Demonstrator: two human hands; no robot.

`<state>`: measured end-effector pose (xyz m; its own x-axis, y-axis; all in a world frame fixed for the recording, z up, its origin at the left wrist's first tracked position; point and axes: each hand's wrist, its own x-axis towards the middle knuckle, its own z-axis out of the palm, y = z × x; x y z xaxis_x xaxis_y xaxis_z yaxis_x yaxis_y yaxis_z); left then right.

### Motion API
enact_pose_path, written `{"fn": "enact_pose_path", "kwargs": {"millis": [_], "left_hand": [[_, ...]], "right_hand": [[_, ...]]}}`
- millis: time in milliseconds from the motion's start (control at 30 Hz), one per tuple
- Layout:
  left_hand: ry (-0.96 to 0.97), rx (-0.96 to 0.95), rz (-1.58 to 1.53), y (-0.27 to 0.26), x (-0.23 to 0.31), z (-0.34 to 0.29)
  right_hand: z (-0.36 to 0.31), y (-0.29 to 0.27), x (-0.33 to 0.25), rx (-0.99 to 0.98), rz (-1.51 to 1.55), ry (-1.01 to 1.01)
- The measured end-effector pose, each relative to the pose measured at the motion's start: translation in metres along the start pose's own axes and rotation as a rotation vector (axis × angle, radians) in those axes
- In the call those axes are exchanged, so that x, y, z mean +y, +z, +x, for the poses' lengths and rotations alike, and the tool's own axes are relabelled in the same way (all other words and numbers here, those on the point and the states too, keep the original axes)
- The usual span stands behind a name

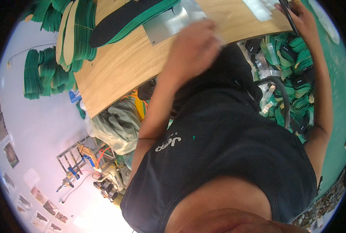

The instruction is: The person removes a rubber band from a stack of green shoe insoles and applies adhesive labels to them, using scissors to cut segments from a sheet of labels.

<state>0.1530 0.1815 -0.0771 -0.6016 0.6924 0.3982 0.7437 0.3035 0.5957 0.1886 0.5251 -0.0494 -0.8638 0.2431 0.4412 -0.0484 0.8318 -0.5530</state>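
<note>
Left hand (194,44) blurred, pressing grey sheet (173,21) near bench (118,70) edge; could slide off. Right hand (301,19) pinching dark tool (288,15); may slip.

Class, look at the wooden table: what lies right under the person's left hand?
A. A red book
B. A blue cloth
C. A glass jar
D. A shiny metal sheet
D: the left hand rests on a shiny metal sheet lying on the wooden table.

Left hand (192,48) over a silvery sheet (173,23) (blurred), green insoles (78,35) stacked beside on wooden table (122,66)
</note>
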Motion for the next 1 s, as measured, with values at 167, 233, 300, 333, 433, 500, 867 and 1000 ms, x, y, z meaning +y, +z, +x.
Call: {"fn": "enact_pose_path", "kwargs": {"millis": [167, 233, 300, 333, 433, 500, 867, 1000], "left_hand": [[0.051, -0.224, -0.456, -0.004, 0.062, 0.01], [0.002, -0.137, -0.606, -0.015, 0.055, 0.011], [-0.031, 0.076, -0.598, -0.017, 0.04, 0.0], [-0.035, 0.186, -0.602, -0.019, 0.033, -0.005], [-0.068, 0.304, -0.676, -0.021, 0.028, -0.008], [-0.091, 0.357, -0.785, -0.02, 0.022, -0.009], [-0.293, 0.415, -0.463, -0.083, -0.005, -0.016], [0.048, 0.456, 0.211, -0.145, -0.069, 0.014]], "right_hand": [[0.062, -0.003, 0.015, -0.198, -0.121, 0.215], [0.073, 0.01, 0.051, 0.078, -0.427, -0.283], [0.074, 0.058, 0.008, 0.541, -0.441, -0.552], [0.058, 0.061, -0.017, 0.43, -0.307, -0.564], [-0.01, 0.048, -0.068, -0.274, 0.322, -0.474], [-0.033, 0.063, -0.126, -0.454, 0.697, -0.389], [-0.034, 0.098, -0.181, -0.634, 1.129, 0.084], [-0.017, 0.119, -0.177, -0.612, 1.133, 0.37]]}}
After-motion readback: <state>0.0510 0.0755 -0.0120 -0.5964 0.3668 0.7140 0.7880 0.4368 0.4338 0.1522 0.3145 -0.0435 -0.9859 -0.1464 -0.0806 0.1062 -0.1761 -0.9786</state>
